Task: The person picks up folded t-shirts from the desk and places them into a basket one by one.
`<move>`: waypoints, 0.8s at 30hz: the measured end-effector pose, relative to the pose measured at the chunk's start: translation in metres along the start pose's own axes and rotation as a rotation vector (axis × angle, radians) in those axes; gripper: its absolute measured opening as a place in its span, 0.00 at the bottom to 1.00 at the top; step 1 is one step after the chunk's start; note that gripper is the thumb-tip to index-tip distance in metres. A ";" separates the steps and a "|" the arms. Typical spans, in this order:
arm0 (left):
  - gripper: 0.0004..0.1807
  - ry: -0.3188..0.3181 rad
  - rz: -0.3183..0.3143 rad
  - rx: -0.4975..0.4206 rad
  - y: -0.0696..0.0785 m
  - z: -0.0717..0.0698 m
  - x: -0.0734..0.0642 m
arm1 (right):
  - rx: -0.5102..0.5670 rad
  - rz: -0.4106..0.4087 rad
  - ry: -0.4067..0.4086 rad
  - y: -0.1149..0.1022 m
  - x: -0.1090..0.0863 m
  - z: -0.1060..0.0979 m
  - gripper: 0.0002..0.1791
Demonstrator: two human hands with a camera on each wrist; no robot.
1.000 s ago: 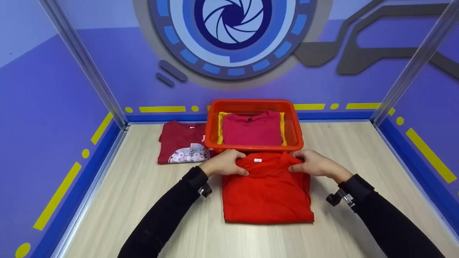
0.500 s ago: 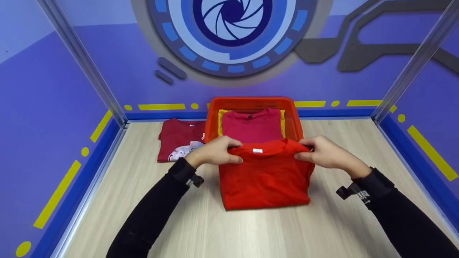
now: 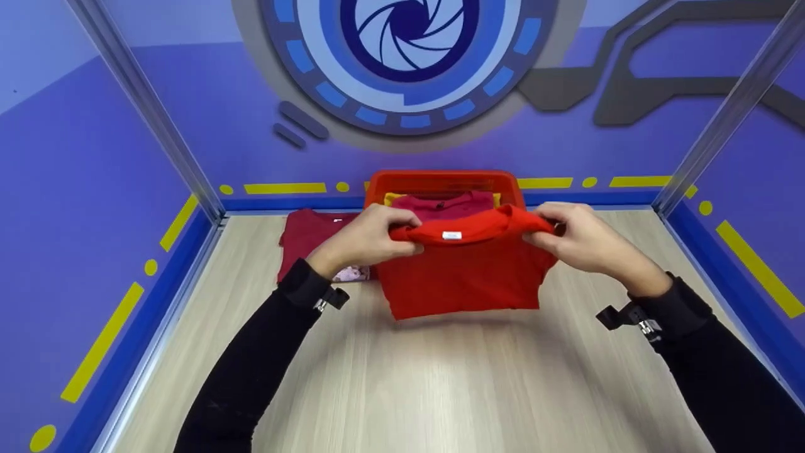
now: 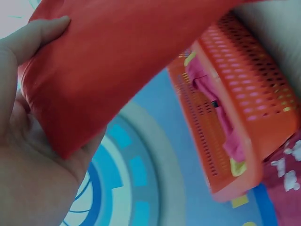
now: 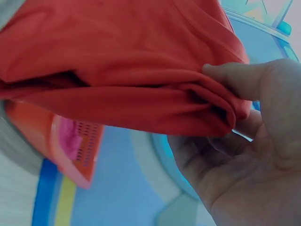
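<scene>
Left hand (image 3: pixel 370 238) and right hand (image 3: pixel 585 240) pinch a folded red fabric shirt (image 3: pixel 465 277) by its upper corners, raised near a perforated red plastic basket (image 3: pixel 443 174), white rectangular collar label (image 3: pixel 451 236) visible only in the head view

Matt cloth red shirt (image 3: pixel 462 277), smooth plastic basket (image 3: pixel 440 180), wood-grain table (image 3: pixel 440 384), metal corner post (image 3: pixel 148 113)

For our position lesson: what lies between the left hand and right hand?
In the head view, a folded red cloth shirt hangs between the left hand and right hand.
</scene>
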State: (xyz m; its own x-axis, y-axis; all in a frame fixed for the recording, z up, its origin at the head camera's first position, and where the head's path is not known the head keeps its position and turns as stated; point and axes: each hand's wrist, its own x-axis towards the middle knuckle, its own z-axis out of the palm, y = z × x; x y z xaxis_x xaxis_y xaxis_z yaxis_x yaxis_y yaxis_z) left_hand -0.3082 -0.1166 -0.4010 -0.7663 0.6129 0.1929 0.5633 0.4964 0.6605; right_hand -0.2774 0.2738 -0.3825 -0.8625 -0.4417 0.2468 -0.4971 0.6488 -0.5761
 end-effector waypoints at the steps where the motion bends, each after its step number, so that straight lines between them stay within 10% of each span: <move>1: 0.07 0.012 0.005 0.000 0.002 -0.003 0.001 | -0.015 -0.012 0.017 -0.002 0.001 -0.002 0.03; 11: 0.08 -0.005 -0.042 0.001 0.006 -0.036 0.024 | -0.008 0.064 0.003 -0.004 0.031 -0.019 0.07; 24: 0.15 -0.017 -0.261 0.159 -0.042 -0.033 0.094 | -0.068 0.228 -0.102 0.047 0.116 0.001 0.09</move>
State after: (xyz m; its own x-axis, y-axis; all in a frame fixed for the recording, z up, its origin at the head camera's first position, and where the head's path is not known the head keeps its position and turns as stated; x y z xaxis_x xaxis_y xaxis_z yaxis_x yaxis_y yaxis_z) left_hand -0.4138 -0.1004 -0.3869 -0.8869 0.4616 0.0181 0.3902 0.7276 0.5642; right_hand -0.4003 0.2523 -0.3819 -0.9409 -0.3370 0.0347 -0.2989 0.7775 -0.5533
